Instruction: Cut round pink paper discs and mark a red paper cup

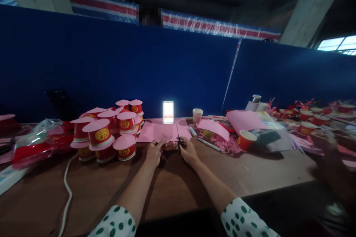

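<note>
In the head view a sheet of pink paper (151, 133) lies before me at the middle of the table. My left hand (154, 153) pinches its near edge, the index finger pointing right along the paper. My right hand (189, 151) is closed around dark-handled scissors (179, 143), whose blades point up and away over the sheet. Pink scraps show between the two hands. Stacked to the left are several red paper cups (101, 135), upside down with gold emblems, topped by pink paper discs (96, 125).
A lit phone (168, 113) stands behind the paper. To the right are a white cup (197, 114), pink shreds (228, 144) and a red cup (247, 140). A white cable (66, 189) crosses the left side. A blurred co-worker's hand (329, 152) is at far right.
</note>
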The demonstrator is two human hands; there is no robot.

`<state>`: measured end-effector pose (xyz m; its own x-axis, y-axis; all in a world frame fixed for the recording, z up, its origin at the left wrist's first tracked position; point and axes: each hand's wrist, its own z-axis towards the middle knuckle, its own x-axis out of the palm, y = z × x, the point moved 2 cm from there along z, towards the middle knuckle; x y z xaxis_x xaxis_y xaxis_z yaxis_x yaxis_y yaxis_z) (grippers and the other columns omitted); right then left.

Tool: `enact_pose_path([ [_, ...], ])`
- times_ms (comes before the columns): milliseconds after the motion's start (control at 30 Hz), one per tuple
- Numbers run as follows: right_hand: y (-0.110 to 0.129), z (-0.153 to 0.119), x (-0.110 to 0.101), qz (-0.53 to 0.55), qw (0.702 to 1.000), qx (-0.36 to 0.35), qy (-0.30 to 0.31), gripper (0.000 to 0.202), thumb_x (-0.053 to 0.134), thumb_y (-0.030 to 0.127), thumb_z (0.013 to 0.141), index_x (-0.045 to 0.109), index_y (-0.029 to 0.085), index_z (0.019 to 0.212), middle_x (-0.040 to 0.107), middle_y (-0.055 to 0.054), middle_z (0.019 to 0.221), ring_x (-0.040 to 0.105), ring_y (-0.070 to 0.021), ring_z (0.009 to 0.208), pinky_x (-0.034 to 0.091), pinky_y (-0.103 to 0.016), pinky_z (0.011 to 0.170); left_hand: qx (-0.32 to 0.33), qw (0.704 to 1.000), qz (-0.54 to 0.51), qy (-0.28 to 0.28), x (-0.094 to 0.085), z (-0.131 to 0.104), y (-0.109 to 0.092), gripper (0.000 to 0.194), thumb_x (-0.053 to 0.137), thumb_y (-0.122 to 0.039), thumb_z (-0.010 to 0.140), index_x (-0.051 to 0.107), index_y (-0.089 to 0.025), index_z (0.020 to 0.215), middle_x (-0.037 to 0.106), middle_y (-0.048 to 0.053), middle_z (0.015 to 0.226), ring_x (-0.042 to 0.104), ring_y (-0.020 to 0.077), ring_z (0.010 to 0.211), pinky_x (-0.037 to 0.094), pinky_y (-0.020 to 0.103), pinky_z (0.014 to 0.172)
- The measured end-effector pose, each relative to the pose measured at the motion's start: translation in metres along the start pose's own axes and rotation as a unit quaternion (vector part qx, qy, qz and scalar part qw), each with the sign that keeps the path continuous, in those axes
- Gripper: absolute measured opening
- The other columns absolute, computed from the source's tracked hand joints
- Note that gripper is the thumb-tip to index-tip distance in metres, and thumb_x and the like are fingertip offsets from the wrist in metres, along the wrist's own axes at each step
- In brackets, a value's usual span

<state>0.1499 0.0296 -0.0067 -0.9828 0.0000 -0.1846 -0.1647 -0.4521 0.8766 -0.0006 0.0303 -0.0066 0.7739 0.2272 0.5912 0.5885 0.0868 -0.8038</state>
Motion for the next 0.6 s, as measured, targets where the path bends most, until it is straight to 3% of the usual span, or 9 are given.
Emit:
enact_pose_path([
  [600,-0.0031,0.0003,0.0007,0.014,1.000,0.008,0.006,0.030,0.056,0.028,0.073,0.058,0.017,0.101,0.062,-0.002,0.075,0.057,-0.0148,0.067,0.046,-0.023,0.059,-0.001,1.000,0.015,-0.011,0.0002,-0.0022,-0.0007,0.029,0.078,-0.024,0.047,0.054,-0.015,0.063,0.059,-0.003,0.061,0.056,0.0074,0.054,0.047,0.018,0.052],
])
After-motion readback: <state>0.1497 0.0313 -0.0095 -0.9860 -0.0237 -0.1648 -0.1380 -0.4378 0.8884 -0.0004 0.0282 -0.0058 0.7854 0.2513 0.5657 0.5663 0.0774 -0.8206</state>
